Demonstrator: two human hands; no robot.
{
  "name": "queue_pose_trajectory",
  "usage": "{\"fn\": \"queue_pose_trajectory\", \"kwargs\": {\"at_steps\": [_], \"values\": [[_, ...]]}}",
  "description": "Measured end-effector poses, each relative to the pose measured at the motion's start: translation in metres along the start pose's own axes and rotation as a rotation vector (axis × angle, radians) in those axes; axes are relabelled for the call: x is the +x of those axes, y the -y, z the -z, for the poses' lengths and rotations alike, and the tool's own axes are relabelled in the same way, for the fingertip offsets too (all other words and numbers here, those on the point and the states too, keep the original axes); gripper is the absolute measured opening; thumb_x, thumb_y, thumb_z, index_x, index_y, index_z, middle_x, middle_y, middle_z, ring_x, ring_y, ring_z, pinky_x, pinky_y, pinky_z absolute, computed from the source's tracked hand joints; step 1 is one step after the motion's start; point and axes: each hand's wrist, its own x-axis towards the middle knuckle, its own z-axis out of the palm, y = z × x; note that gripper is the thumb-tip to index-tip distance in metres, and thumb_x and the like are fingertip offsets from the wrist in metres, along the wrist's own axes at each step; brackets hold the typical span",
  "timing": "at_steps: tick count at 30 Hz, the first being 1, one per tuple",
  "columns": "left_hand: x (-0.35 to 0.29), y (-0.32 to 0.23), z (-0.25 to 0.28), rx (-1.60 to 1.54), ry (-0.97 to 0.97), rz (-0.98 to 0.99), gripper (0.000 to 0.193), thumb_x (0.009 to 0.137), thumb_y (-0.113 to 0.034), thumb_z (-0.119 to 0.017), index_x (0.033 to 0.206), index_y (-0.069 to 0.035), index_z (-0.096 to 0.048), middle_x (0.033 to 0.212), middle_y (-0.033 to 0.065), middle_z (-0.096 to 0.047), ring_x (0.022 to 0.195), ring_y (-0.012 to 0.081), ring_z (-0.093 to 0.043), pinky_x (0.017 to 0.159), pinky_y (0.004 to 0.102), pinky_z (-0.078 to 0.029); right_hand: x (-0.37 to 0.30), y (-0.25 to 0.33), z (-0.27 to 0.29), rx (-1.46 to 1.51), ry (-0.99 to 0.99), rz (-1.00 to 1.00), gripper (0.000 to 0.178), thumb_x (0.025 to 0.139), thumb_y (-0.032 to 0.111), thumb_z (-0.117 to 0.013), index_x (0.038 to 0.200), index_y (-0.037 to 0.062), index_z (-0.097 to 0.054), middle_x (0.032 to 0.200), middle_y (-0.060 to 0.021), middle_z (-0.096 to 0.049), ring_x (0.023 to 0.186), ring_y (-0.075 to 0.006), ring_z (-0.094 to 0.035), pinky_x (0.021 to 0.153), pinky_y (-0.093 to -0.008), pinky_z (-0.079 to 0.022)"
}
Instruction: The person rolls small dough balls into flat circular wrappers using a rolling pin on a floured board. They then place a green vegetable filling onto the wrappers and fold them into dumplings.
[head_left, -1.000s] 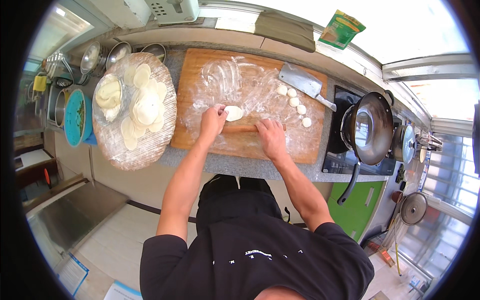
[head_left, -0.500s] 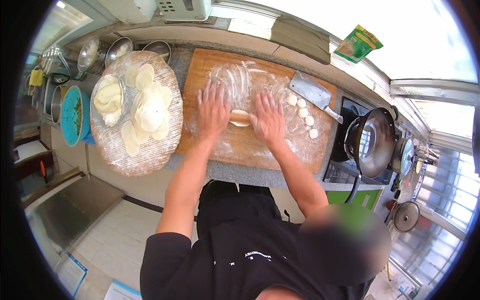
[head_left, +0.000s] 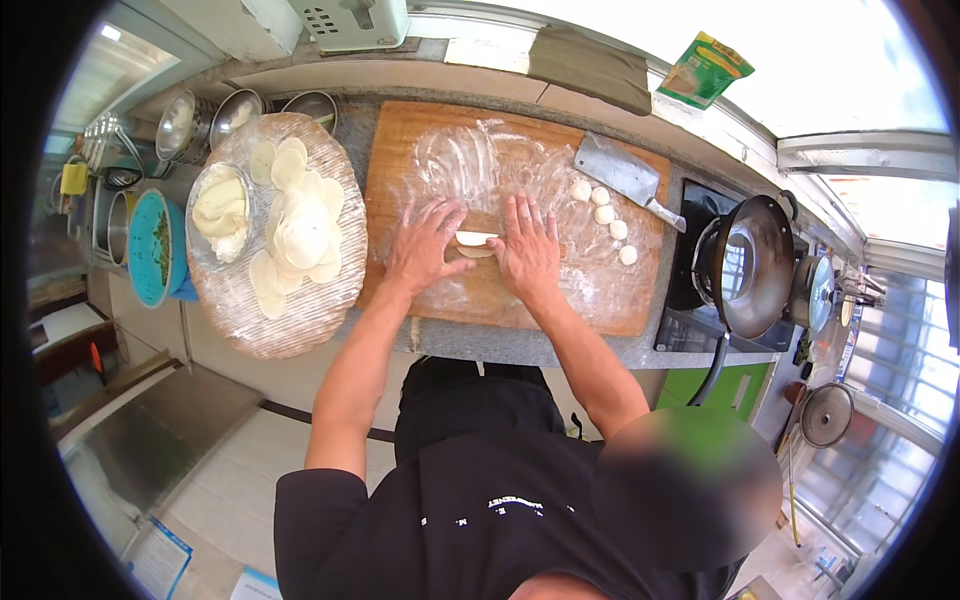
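Between my hands, a thin disc of white dough (head_left: 478,239) lies on the floury wooden board (head_left: 600,300). A short stretch of a wooden rolling pin (head_left: 474,251) seems to show at the dough's near edge; the rest is hidden beneath my palms. My left hand (head_left: 425,246) is open and flat, fingers spread and thumb pointing toward the dough. Opposite it, my right hand (head_left: 527,250) is open too, its fingers stretched forward and its thumb at the dough's right edge. Several small dough balls (head_left: 604,214) sit right of my right hand.
A cleaver (head_left: 617,168) lies at the board's far right. To the left, a round floured tray (head_left: 330,150) holds dough wrappers (head_left: 298,230) and a bowl of pale dough or filling (head_left: 220,212). Beyond it stands a turquoise bowl (head_left: 147,285). A wok (head_left: 765,285) is on the cooktop at right.
My left hand has spread its fingers and drawn its thumb out toward the dough. The right hand has shifted slightly left, its thumb now at the dough. More of the white disc shows.
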Motion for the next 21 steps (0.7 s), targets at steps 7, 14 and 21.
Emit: {"fn": "queue_pose_trajectory", "kwargs": {"at_steps": [7, 14, 21], "values": [[0.011, 0.005, -0.01, -0.377, -0.058, -0.096, 0.027, 0.093, -0.022, -0.079, 0.116, -0.01, -0.078, 0.112, 0.0103, -0.071, 0.106, 0.0337, -0.068, 0.09, 0.0444, -0.055, -0.01, 0.001, -0.008, -0.011, -0.03, -0.007, 0.081, 0.104, 0.048, -0.06, 0.167, 0.0033, -0.034, 0.173, -0.0181, -0.035, 0.158, -0.0346, -0.037, 0.129, -0.0571, -0.026], [0.033, 0.007, -0.02, -0.561, -0.058, 0.325, 0.024, 0.104, -0.023, -0.065, 0.106, -0.001, -0.076, 0.101, 0.0251, -0.076, 0.095, 0.0453, -0.073, 0.083, 0.0518, -0.057, -0.05, 0.016, -0.012, 0.027, -0.078, -0.016, 0.072, 0.102, 0.038, -0.067, 0.161, 0.0043, -0.044, 0.169, -0.0192, -0.041, 0.156, -0.0354, -0.04, 0.127, -0.0562, -0.031], [0.031, -0.008, 0.01, -0.397, -0.031, 0.765, 0.032, 0.107, -0.029, -0.057, 0.114, -0.002, -0.075, 0.111, 0.0261, -0.076, 0.106, 0.0453, -0.072, 0.091, 0.053, -0.055, -0.07, 0.008, -0.025, 0.136, -0.168, 0.148, 0.037, 0.093, 0.018, -0.072, 0.127, 0.0053, -0.067, 0.129, -0.0138, -0.065, 0.127, -0.0335, -0.061, 0.112, -0.0499, -0.046]]}}
